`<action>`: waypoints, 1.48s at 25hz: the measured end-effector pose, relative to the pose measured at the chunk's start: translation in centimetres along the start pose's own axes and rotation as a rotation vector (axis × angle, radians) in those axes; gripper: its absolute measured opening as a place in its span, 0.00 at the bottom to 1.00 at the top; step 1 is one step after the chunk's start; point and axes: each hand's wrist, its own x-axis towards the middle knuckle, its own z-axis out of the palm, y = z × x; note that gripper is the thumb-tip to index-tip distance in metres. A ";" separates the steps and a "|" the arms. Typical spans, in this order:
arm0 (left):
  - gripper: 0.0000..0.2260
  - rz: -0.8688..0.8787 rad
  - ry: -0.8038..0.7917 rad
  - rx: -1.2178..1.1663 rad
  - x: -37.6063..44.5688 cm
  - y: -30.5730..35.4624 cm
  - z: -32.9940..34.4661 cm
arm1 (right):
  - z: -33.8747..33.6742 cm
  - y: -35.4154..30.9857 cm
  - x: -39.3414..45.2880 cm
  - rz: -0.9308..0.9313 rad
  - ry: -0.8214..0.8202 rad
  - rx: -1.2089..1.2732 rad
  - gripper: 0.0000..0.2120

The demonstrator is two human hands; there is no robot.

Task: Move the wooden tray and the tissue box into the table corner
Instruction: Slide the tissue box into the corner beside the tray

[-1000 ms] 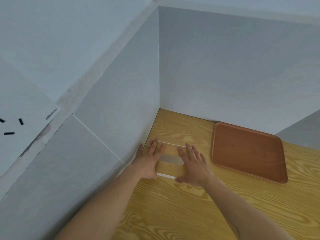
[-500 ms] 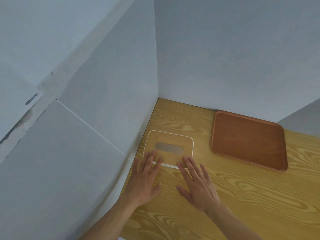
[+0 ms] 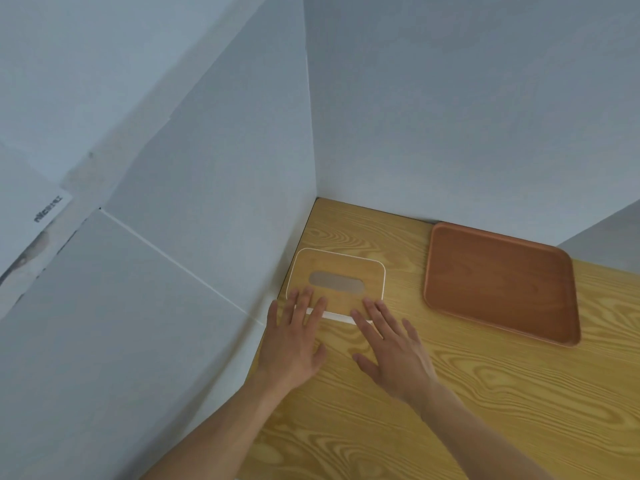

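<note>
The tissue box [image 3: 337, 268], white with a light wooden lid and a grey oval slot, stands against the left wall a short way out from the table corner. My left hand [image 3: 294, 341] lies flat with spread fingers, its fingertips over the box's near left edge. My right hand [image 3: 391, 348] is also flat and open, its fingertips at the box's near right edge. Neither hand holds anything. The reddish-brown wooden tray [image 3: 498, 282] lies empty to the right of the box, its far edge near the back wall.
Grey-white walls [image 3: 221, 202] close the wooden table [image 3: 485, 410] on the left and at the back, meeting in the corner [image 3: 317, 199]. A strip of bare tabletop lies between box and tray.
Both hands have drawn back toward me off the top of the tissue box, from over the lid to its near edge. The box now shows whole. The tray has not moved.
</note>
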 end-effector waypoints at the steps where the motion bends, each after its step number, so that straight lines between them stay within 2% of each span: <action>1: 0.36 -0.010 -0.009 0.003 0.9 0.0 -0.5 | -0.3 0.1 0.8 0.006 -0.005 0.002 0.35; 11: 0.32 -0.048 -0.100 0.049 10.1 0.0 -5.7 | -3.9 1.9 8.3 0.070 -0.059 0.015 0.35; 20: 0.34 -0.057 -0.218 0.092 15.4 -0.9 -8.3 | -6.0 3.4 13.2 0.113 -0.094 0.047 0.37; 29: 0.37 -0.052 -0.242 0.087 19.0 -1.0 -9.0 | -7.2 5.4 16.5 0.141 -0.113 0.075 0.38; 37: 0.34 -0.058 -0.205 0.049 19.4 -1.3 -8.9 | -8.0 5.9 17.0 0.114 -0.137 0.162 0.38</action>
